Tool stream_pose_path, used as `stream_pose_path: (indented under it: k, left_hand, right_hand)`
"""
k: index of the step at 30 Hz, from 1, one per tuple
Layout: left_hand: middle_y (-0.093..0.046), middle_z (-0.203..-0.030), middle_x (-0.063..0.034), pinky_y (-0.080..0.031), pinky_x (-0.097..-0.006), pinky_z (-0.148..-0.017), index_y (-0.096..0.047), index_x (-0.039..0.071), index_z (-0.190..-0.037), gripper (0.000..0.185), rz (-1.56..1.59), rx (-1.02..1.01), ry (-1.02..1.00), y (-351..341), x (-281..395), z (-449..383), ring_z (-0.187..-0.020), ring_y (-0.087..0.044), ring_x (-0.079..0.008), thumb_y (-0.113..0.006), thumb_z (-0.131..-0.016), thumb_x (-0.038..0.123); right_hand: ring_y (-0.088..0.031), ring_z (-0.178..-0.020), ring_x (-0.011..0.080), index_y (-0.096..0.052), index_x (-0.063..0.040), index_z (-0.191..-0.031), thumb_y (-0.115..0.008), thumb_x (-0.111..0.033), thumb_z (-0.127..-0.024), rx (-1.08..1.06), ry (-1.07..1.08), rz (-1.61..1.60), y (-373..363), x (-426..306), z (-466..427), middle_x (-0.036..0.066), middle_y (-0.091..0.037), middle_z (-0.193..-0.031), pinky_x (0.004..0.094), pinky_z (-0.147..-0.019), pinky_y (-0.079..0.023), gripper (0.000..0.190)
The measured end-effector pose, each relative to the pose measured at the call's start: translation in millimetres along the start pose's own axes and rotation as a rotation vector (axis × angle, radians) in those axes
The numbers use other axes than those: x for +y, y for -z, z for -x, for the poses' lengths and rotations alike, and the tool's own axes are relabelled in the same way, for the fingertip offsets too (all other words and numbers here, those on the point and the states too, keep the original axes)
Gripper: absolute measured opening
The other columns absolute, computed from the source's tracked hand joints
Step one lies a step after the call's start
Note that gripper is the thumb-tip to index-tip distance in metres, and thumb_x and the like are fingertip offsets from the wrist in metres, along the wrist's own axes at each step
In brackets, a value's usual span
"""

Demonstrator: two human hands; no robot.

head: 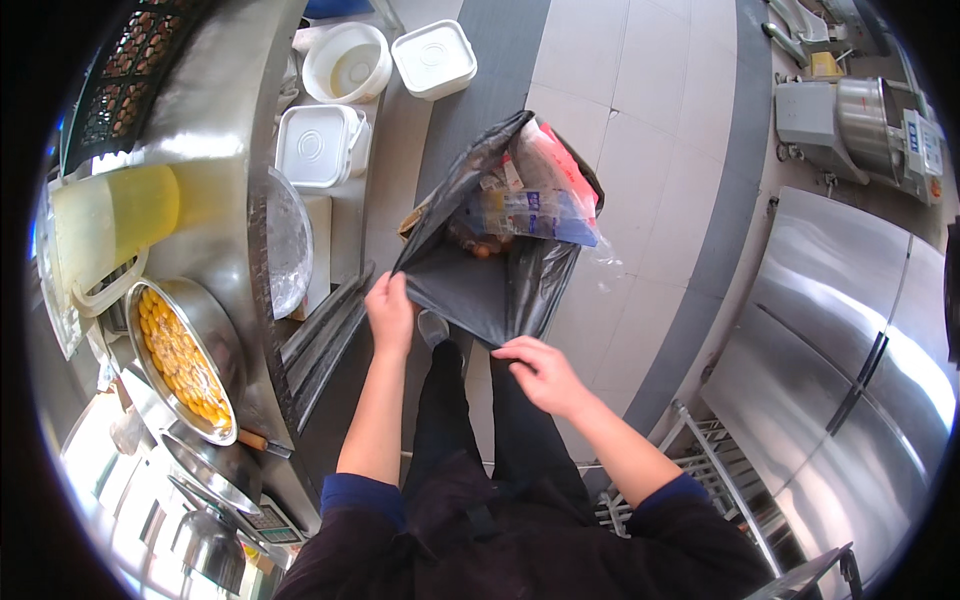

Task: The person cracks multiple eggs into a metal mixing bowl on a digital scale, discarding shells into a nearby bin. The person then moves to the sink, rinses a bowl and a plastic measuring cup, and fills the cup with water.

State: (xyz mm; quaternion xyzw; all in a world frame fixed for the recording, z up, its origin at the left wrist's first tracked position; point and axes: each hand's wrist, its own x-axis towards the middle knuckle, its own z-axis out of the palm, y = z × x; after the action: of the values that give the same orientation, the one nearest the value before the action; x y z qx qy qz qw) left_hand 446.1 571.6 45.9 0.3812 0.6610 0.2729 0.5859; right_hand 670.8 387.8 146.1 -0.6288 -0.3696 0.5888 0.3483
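Note:
A black plastic rubbish bag point(472, 300) is stretched wide before me, its mouth facing up. My left hand point(391, 311) grips the rim at its left corner. With thumb and fingers, my right hand point(541, 371) pinches the near edge of the same rim. Inside lie crumpled clear and blue plastic packaging point(532, 214), a pink and white wrapper point(559, 161) and some brown rounded pieces point(484, 246), partly hidden. A bit of brown cardboard point(412, 219) shows at the bag's left side.
On the steel worktop point(217, 217) at left stand a steel bowl of egg yolks point(180, 352) and a plastic jug of yellow liquid point(124, 217). White lidded tubs point(315, 146) sit below. A steel refrigerator point(832, 352) and a wire rack point(712, 457) are at right.

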Motion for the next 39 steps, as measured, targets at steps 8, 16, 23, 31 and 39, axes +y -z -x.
stream_pose_path:
  k: [8, 16, 23, 31, 39]
  left_hand:
    - [-0.074, -0.092, -0.0267, -0.055, -0.0534, -0.081, -0.066, -0.007, -0.084, 0.039, -0.927, 0.169, 0.294, 104, -159, -76, -0.089, -0.069, -0.0487, -0.056, -0.099, 0.028]
    - [-0.068, -0.08, -0.0055, -0.048, -0.0298, -0.045, -0.061, 0.01, -0.108, 0.036, 0.039, 0.251, 0.798, 56, -156, -180, -0.06, -0.064, -0.0169, -0.051, -0.11, 0.044]
    - [-0.073, -0.092, -0.0077, -0.05, -0.0296, -0.047, -0.061, 0.013, -0.143, 0.041, -0.031, -0.054, 0.56, 18, -118, -224, -0.059, -0.066, -0.0163, -0.058, -0.105, 0.026]
    - [-0.071, -0.119, -0.0159, -0.062, -0.0461, -0.075, -0.052, 0.016, -0.16, 0.066, -0.779, 0.322, -0.226, -9, -58, -223, -0.091, -0.076, -0.0317, -0.068, -0.101, 0.041]
    - [-0.069, -0.132, -0.0121, -0.059, -0.0453, -0.098, -0.068, 0.017, -0.144, 0.071, -1.114, -0.325, -0.569, -143, 5, -189, -0.118, -0.071, -0.0335, -0.085, -0.086, 0.053]
  right_hand:
    - [-0.064, -0.129, 0.04, -0.065, -0.007, -0.138, -0.06, -0.002, -0.089, -0.3, -0.166, 0.363, -106, 165, -57, 0.019, -0.071, -0.133, 0.0477, -0.109, -0.052, 0.05]
    - [-0.063, -0.122, 0.0257, -0.052, -0.006, -0.15, -0.065, 0.002, -0.087, 0.294, -0.7, -0.596, -93, 268, -96, 0.012, -0.067, -0.133, 0.0417, -0.101, -0.052, 0.064]
    - [-0.064, -0.11, 0.0193, -0.045, -0.017, -0.158, -0.063, -0.015, -0.098, 0.635, -0.617, -0.888, 17, 270, -145, 0.001, -0.07, -0.116, 0.0492, -0.099, -0.053, 0.062]
    - [-0.064, -0.113, 0.0182, -0.053, -0.01, -0.145, -0.066, -0.035, -0.107, 1.107, -0.542, -0.473, 98, 257, -183, 0.006, -0.069, -0.13, 0.0418, -0.091, -0.05, 0.047]
    - [-0.071, -0.093, 0.0178, -0.065, 0.0, -0.124, -0.069, -0.013, -0.104, 0.909, -0.317, -0.635, 129, 222, -187, 0.008, -0.073, -0.109, 0.0326, -0.085, -0.057, 0.025]
